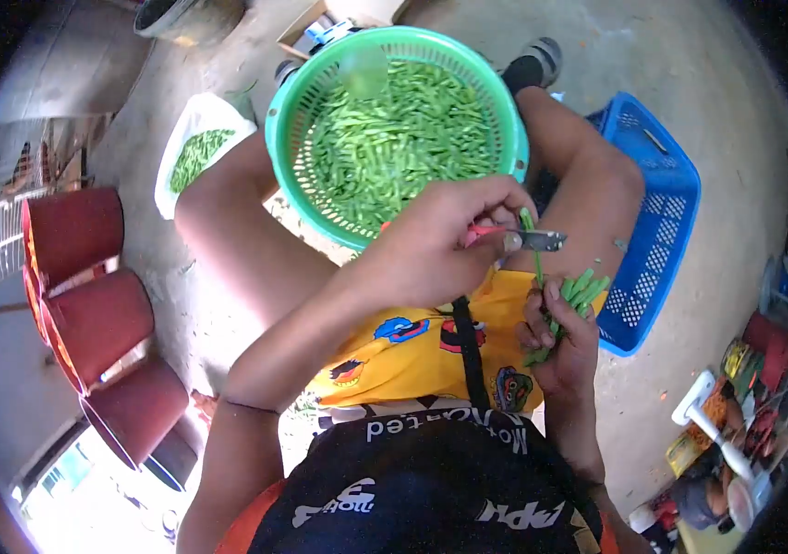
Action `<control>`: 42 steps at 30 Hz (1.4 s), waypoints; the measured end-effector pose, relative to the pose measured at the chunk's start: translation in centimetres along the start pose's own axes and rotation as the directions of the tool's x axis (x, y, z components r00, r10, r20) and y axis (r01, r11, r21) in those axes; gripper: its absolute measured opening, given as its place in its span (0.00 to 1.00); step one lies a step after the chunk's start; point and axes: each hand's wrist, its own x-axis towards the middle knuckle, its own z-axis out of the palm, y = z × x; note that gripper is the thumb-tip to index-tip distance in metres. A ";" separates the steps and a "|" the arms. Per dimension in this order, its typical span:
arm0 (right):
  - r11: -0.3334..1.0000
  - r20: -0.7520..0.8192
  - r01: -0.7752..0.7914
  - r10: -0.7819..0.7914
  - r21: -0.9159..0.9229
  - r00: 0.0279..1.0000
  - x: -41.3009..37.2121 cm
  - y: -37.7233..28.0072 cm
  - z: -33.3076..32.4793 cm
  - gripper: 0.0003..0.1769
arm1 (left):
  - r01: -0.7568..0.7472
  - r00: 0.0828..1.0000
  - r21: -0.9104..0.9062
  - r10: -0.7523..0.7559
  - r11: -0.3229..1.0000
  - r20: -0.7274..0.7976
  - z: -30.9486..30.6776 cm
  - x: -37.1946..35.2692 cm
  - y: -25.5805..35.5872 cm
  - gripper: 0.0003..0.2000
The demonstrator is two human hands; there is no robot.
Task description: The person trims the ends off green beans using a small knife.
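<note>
My left hand point(468, 235) is closed around the red handle of a small knife point(540, 241). Its blade points to the right, against or very near a single thin green bean-like stalk point(528, 222). Lower down, my right hand point(562, 337) clasps a bunch of green bean-like stalks point(583, 294), their ends poking out past the fingers. The single stalk runs up from my right hand to the blade. Between my legs stands a green plastic basket point(276, 152) holding many short cut green pieces point(403, 138); my left hand is just in front of its near rim.
To the left, a white container point(172, 166) holds more green pieces. A blue perforated crate point(657, 231) is beside my right leg. Several dark red buckets point(103, 328) line the left side. Assorted items and a white-handled object point(703, 415) lie at lower right on the concrete floor point(690, 55).
</note>
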 end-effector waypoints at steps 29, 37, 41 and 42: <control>0.976 0.090 -0.170 0.183 -0.138 0.979 7.5 -0.6 6.4 0.06 | 0.115 0.990 -0.189 -0.129 0.975 -0.062 -12.0 1.4 -5.4 0.10; 0.975 0.113 -0.159 0.178 -0.156 0.978 8.5 -0.1 7.3 0.07 | 0.026 0.996 -0.158 -0.012 0.987 0.085 -10.1 1.4 -5.4 0.16; 0.974 0.124 -0.142 0.165 -0.179 0.979 8.4 -0.2 7.5 0.07 | 0.051 0.997 -0.179 -0.041 0.983 0.058 -11.1 1.4 -5.4 0.11; 0.974 0.130 -0.144 0.168 -0.175 0.977 8.4 -0.4 7.3 0.06 | 0.049 0.998 -0.177 -0.040 0.983 0.058 -11.6 1.3 -5.4 0.11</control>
